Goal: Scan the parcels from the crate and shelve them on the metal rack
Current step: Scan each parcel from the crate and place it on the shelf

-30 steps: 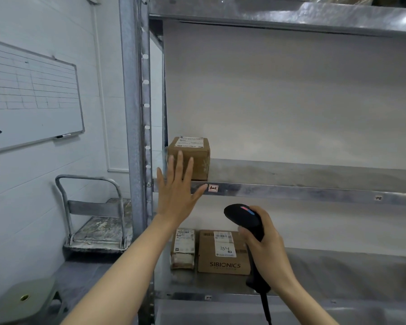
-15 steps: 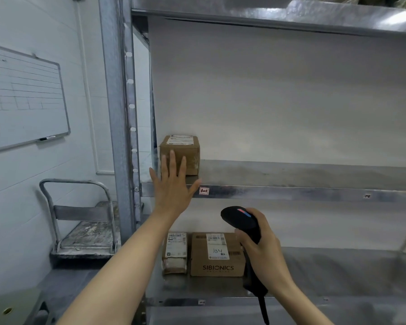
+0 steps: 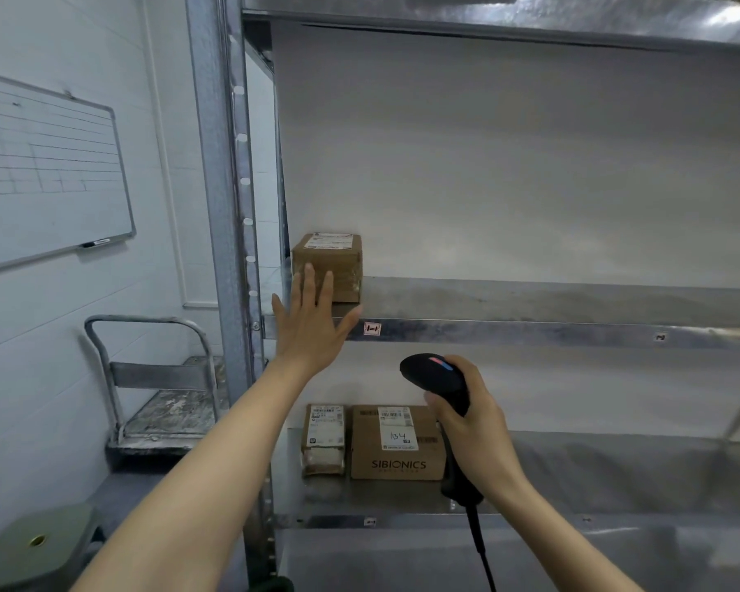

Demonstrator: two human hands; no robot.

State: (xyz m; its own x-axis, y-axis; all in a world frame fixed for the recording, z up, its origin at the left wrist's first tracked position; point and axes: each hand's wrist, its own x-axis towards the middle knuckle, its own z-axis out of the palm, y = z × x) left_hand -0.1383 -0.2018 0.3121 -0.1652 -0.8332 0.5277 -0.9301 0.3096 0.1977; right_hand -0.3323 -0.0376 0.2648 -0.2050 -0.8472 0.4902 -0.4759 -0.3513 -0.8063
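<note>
Our left hand (image 3: 312, 331) spreads flat against the shelved parcel (image 3: 328, 267); our right hand (image 3: 473, 420) grips the scanner (image 3: 436, 378).

Cool, even indoor light, fairly bright, no hard shadows. Glare streak on the top shelf (image 3: 616, 19) at upper right, duller sheen along the middle shelf edge (image 3: 530, 333). Thin shadow at the base of the box (image 3: 332, 258) past my left hand (image 3: 312, 331). The black scanner (image 3: 436, 376) in my right hand (image 3: 475, 425) reads dark, with little detail. Wide-angle bend: rack post (image 3: 214, 207) leans, whiteboard (image 3: 48, 173) skews. Whole frame slightly soft, far right edge blurry.
</note>
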